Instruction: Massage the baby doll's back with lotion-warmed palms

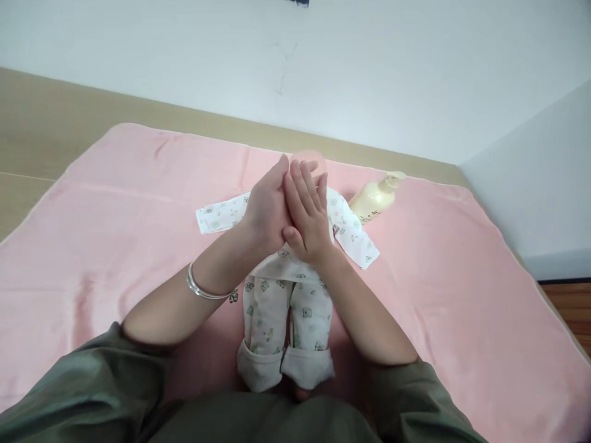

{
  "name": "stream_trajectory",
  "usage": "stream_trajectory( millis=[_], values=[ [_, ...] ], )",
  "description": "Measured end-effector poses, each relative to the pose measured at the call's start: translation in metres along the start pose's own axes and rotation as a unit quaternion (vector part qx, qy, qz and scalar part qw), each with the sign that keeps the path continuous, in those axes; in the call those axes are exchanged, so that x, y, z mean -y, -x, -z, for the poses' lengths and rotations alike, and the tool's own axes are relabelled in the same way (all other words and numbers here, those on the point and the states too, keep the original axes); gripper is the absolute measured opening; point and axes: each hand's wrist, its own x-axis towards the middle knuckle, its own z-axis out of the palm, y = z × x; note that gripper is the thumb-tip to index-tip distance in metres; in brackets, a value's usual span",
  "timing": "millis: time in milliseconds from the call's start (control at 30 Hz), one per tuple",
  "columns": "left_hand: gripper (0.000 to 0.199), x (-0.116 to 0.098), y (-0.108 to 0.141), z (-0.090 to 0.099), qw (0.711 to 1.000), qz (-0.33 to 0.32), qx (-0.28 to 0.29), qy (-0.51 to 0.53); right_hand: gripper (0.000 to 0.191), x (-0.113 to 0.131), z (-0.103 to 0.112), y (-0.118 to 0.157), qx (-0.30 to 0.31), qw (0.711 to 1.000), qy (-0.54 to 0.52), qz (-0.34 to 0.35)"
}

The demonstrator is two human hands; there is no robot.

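Note:
My left hand (269, 206), above a silver bracelet, is pressed palm to palm against my right hand (308, 212). The fingers of both are stretched out, and nothing shows between them. Beneath them lies a doll in a white printed top (353, 231) and matching trousers (268, 307) with turned-up cuffs. Part of its round pinkish head (308, 161) shows behind my fingertips; its face is hidden. A cream pump bottle (376, 198) lies tilted beside the doll's sleeve on the right.
A pink cloth (152, 184) spreads under the doll and bottle, over a light wooden surface (46, 104). A white wall (369, 74) rises behind it. Dark reddish wood (570, 307) shows at the right edge.

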Motion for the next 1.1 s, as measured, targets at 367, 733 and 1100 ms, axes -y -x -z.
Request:
stream_trajectory(
  millis=[367,733,1100],
  values=[
    [0.038,0.061,-0.02,-0.006,0.998,0.051,0.019,-0.018,0.059,-0.054,-0.029,-0.012,0.124,0.963,-0.15,-0.185],
    [0.034,0.074,-0.006,-0.01,0.994,0.073,-0.043,-0.066,0.06,-0.011,-0.029,-0.004,0.11,0.98,-0.093,-0.137],
    [0.032,0.078,-0.007,-0.01,0.996,0.038,-0.027,-0.079,0.071,-0.01,-0.026,-0.001,0.095,0.937,-0.066,-0.329]
  ],
)
